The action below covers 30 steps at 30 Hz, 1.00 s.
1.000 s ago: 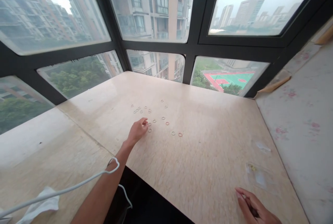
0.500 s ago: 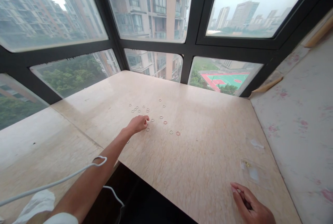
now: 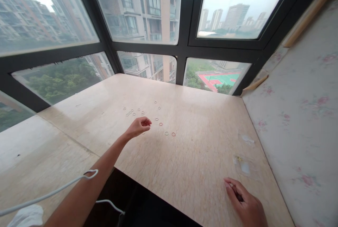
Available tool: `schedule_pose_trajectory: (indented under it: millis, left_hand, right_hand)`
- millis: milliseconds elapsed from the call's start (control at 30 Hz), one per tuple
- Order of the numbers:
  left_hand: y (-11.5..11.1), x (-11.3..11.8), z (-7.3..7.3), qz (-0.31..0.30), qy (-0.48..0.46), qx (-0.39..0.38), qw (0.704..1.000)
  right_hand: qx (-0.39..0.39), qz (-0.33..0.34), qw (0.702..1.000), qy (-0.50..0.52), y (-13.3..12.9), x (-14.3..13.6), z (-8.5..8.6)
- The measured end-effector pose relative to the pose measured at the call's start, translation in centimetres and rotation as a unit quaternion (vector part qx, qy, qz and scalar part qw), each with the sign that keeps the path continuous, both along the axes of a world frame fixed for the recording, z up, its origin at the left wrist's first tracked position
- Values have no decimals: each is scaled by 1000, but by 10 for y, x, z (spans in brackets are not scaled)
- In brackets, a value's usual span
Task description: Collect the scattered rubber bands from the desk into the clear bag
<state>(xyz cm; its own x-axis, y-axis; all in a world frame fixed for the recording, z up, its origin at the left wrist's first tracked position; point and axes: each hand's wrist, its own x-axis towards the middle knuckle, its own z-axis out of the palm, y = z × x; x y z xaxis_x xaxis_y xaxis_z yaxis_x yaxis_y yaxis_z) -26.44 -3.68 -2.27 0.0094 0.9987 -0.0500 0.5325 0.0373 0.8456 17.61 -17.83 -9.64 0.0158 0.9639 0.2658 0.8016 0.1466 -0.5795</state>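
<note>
Thin rings lie scattered on the marble-patterned surface (image 3: 185, 160). My left hand (image 3: 139, 127) reaches among them, thumb and fingers pinched, with the edge of a thin ring (image 3: 150, 125) at the fingertips. Just right of that hand are a red ring (image 3: 161, 124) and a pale ring (image 3: 156, 119). A greenish ring (image 3: 166, 133) and another reddish ring (image 3: 173, 134) sit nearer. Several more rings cluster behind the hand. My right hand (image 3: 245, 199) rests at the lower right, thumb and fingers closed together; whatever is inside is hidden.
A clear plastic bag (image 3: 245, 166) with small gold-coloured bits lies near the papered wall (image 3: 293, 132), and another clear bag (image 3: 246, 139) is behind it. Dark-framed windows border the back. A white cable (image 3: 52, 192) crosses my left forearm. A dark gap opens below the front edge.
The view has turned slightly right. My left hand has shifted a little over the ring beside its fingertips, which no longer lies apart from the hand. The right hand keeps its closed pose.
</note>
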Motion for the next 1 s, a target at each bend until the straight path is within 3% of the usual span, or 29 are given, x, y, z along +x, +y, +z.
schedule_pose_trajectory:
  millis: [300, 533, 767, 900, 1000]
  left_hand:
    - [-5, 95, 18, -93, -225, -2, 970]
    - [-6, 188, 11, -194, -296, -38, 934]
    - [-10, 287, -2, -263, -266, -37, 927]
    - [-5, 331, -2, -272, -165, 57, 947]
    - [0, 355, -3, -294, -113, 114, 942]
  right_hand:
    - [-5, 10, 1000, 13, -1, -9, 7]
    - [-11, 7, 999, 34, -1, -12, 12]
    - [-29, 11, 998, 62, -2, -13, 14]
    - [-41, 14, 997, 71, -2, -12, 15]
    - [-48, 15, 996, 74, -2, -12, 17]
